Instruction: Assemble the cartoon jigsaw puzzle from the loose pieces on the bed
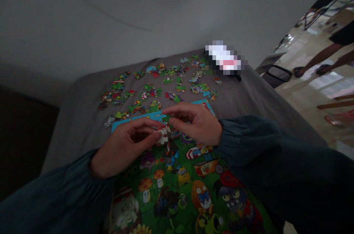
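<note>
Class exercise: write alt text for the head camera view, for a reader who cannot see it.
Two hands, the left hand and right hand, meet over a partly assembled cartoon jigsaw puzzle on a grey cloth, fingertips on a small piece. Loose pieces lie scattered beyond.

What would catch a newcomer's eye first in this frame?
The bright cartoon jigsaw puzzle, largely assembled, fills the near foreground on the grey cloth. Over its far edge the left hand and right hand meet, pinching a puzzle piece. Beyond them lie scattered loose pieces.
</note>
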A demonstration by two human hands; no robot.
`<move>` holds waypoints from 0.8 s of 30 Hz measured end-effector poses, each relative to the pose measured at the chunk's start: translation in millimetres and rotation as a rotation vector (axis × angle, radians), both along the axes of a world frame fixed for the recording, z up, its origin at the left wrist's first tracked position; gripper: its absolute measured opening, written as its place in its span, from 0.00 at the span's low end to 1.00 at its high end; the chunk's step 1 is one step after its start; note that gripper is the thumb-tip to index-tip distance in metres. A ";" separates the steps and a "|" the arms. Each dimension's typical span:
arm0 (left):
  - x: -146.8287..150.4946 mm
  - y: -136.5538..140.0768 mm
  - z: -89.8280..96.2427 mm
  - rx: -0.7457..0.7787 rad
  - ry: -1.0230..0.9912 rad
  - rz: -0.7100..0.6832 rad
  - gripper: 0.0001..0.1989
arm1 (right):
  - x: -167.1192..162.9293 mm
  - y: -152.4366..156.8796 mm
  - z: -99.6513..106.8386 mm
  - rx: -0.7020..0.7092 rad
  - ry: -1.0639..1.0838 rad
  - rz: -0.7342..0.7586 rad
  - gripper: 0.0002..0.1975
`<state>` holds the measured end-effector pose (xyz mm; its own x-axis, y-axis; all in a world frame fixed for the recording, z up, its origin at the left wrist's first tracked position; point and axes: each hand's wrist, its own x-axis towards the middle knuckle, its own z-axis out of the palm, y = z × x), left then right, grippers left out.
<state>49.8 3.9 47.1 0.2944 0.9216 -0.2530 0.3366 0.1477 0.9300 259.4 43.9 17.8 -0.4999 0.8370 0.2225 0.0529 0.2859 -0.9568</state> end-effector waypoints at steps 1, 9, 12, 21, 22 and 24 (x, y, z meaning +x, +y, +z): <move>-0.6 0.5 0.0 -0.004 0.009 0.001 0.12 | -0.1 0.4 -0.3 0.027 -0.004 -0.008 0.13; -23.9 -6.6 19.4 0.022 0.192 -0.045 0.13 | 2.1 0.8 -3.1 0.044 -0.039 -0.004 0.13; -39.8 -35.5 31.7 0.028 0.304 0.007 0.11 | 5.3 -0.1 -5.9 0.079 -0.072 -0.004 0.13; -61.3 -129.0 25.1 0.041 0.647 0.076 0.11 | 9.3 -4.1 -12.3 0.146 -0.115 0.050 0.13; -61.8 -133.6 21.7 0.051 0.646 0.097 0.11 | 8.8 -4.2 -12.3 0.150 -0.118 0.055 0.13; -61.7 -139.5 15.0 0.050 0.647 0.138 0.13 | 7.7 -4.2 -12.5 0.151 -0.122 0.059 0.12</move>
<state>-11.9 -135.6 62.2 -0.0240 0.9550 -0.2955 0.8104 0.1916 0.5536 267.1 39.7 5.3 -0.5783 0.7669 0.2782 0.1447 0.4320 -0.8902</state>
